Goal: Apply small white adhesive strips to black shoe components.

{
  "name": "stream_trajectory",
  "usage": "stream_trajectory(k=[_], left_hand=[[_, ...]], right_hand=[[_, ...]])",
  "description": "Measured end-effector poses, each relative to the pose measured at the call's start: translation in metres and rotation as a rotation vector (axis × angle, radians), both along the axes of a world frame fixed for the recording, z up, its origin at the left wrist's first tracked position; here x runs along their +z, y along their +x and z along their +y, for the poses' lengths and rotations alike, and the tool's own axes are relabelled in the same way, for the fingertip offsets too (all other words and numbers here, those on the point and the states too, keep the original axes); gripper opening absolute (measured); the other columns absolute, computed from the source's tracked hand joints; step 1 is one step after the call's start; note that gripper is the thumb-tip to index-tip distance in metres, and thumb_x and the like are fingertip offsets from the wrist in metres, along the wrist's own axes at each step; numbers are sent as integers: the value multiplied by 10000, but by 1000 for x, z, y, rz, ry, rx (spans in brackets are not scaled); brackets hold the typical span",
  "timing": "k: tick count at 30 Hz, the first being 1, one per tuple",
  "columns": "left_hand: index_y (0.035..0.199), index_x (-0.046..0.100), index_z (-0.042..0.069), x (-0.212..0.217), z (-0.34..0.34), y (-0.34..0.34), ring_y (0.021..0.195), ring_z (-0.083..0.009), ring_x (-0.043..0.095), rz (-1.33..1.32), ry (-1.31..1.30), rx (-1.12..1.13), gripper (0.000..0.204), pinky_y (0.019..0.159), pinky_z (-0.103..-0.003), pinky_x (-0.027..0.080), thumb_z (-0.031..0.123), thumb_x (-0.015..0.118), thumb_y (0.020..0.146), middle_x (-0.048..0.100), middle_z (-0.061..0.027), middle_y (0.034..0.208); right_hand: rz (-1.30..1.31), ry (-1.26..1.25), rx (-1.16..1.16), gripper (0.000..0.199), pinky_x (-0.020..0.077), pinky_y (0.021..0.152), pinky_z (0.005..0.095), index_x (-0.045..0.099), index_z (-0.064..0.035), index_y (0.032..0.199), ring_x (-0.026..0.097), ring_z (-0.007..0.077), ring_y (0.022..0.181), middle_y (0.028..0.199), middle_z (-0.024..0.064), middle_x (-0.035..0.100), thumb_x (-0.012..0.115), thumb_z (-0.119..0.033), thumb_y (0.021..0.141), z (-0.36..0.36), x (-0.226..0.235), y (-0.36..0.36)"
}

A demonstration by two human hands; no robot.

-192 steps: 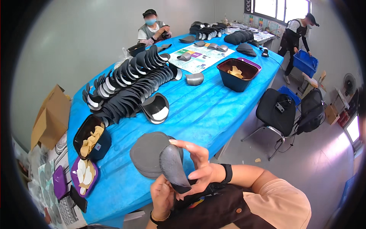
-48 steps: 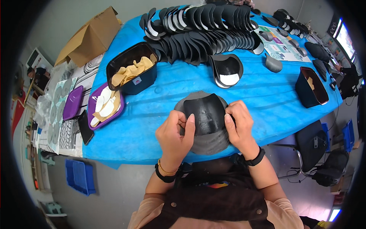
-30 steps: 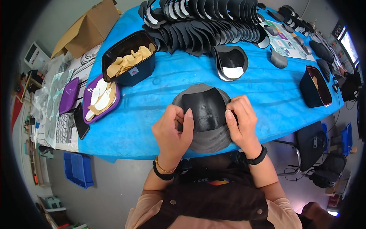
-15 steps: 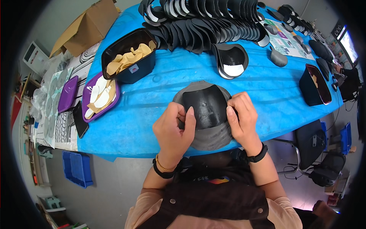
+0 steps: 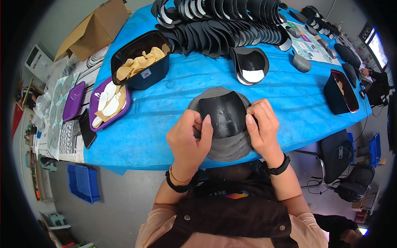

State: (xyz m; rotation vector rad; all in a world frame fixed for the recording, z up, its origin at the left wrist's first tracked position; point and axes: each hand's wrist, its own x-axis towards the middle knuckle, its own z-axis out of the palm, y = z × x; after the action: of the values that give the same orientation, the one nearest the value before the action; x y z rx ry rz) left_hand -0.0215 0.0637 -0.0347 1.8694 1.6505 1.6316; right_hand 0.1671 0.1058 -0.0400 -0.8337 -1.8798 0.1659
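1. A cardboard box (image 5: 93, 31) stands at the far left corner of the blue-covered table (image 5: 165, 124), its flaps open; what it holds cannot be seen.
2. A purple tray (image 5: 73, 101) lies off the table's left edge on printed sheets, and nothing shows inside it.
3. A purple dish (image 5: 109, 103) near the table's left edge holds white oval pieces and a few tan ones.
4. Just behind it, a black tub (image 5: 142, 62) is filled with tan paper scraps.
5. The left hand (image 5: 188, 138) pinches the left edge of the shiny black panel (image 5: 225, 113), thumb on top.
6. That panel lies on a grey dome-shaped piece (image 5: 227, 144) at the table's near edge, straight in front of the person.
7. The right hand (image 5: 262, 126) presses the panel's right edge, so the hands sit apart on either side.
8. Rows of black curved pieces (image 5: 223, 22) stand on edge along the far side.
9. A dark tub (image 5: 339, 91) near the right edge holds a little tan scrap.
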Motion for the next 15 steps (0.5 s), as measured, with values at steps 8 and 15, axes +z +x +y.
stream_trajectory(k=[8,15], left_hand=[[756,502,34,2,5,1,481,-113,399,89,10,-15,192,455,-271,318,50,654,872,455,-52,581],[746,504,70,1,4,2,473,-182,465,123,-8,18,198,453,-299,358,68,689,817,486,-33,588]], right_hand=[[13,-35,-13,85,430,672,389,566,5,808,529,313,751,777,133,529,588,-68,844,-1,2,0],[18,-48,-62,76,434,638,381,570,-8,779,528,301,719,745,116,520,602,-65,818,1,1,0]])
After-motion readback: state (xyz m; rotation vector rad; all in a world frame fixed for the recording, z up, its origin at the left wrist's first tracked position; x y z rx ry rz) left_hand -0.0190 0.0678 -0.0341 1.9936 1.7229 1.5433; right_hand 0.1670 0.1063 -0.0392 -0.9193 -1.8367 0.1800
